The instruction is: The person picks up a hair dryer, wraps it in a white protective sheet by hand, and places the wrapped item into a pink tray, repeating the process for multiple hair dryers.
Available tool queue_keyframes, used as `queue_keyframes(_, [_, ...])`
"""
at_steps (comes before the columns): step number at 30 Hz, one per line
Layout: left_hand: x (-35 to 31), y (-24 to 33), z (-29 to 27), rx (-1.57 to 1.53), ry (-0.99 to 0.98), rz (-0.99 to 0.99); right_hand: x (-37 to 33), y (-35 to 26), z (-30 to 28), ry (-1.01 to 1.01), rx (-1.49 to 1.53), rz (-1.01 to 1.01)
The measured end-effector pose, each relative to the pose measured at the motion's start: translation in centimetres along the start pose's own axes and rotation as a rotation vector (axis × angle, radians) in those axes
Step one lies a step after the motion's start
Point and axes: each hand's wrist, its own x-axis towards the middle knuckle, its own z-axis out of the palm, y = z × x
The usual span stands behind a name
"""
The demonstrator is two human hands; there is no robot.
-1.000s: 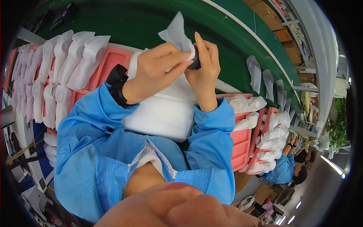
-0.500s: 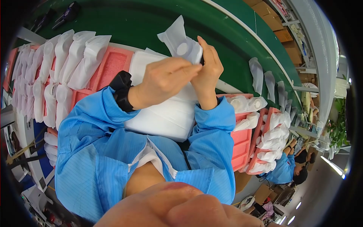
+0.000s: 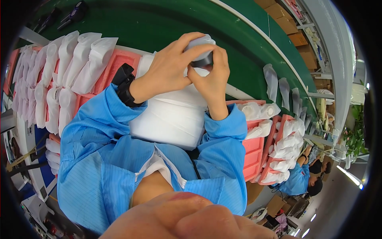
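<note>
Both my hands are closed around a dark, rounded device (image 3: 203, 60) partly covered by a thin white foam bag (image 3: 201, 41). My left hand (image 3: 172, 65) wraps over its left side, thumb across the front. My right hand (image 3: 215, 79) grips the lower right side, fingertips at the top edge. Much of the device is hidden by fingers and bag, so its exact kind cannot be made out. Directly below, in front of my chest, lies a thick stack of white foam sheets or bags (image 3: 167, 121).
Pink foam trays (image 3: 119, 65) with several white-wrapped items (image 3: 97, 55) stand at the left. More pink trays (image 3: 253, 157) with wrapped items are at the right. Wrapped pieces (image 3: 270, 81) lie along the green conveyor belt (image 3: 147, 24). Dark handheld devices (image 3: 73, 14) lie far left. A co-worker (image 3: 298, 177) sits at right.
My left hand has moved up and now wraps around the device. The bag's raised open end is folded down over it, and the device's dark end faces me.
</note>
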Motion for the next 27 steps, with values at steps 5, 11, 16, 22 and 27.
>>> queue_keyframes(5, [1.0,-2.2,-1.7,-0.196,0.115,0.006,0.3,-0.2,-0.4,-0.054,0.454,-0.088])
queue_keyframes(11, [1.5,-3.3,-3.2,-0.707,-0.097,0.167,0.1,0.9,0.5,-0.219,0.378,-0.065])
queue_keyframes(16, [0.9,-2.5,-2.9,-0.659,0.078,-0.05,-0.7,2.0,0.0,-0.342,0.368,0.026])
queue_keyframes(22, [0.5,-0.5,-0.9,-0.459,0.365,-0.065,-0.5,0.9,0.4,-0.024,-0.104,-0.099])
queue_keyframes(27, [-0.2,-0.7,-1.8,-0.23,0.32,0.045,-0.8,0.4,0.8,-0.04,-0.07,-0.108])
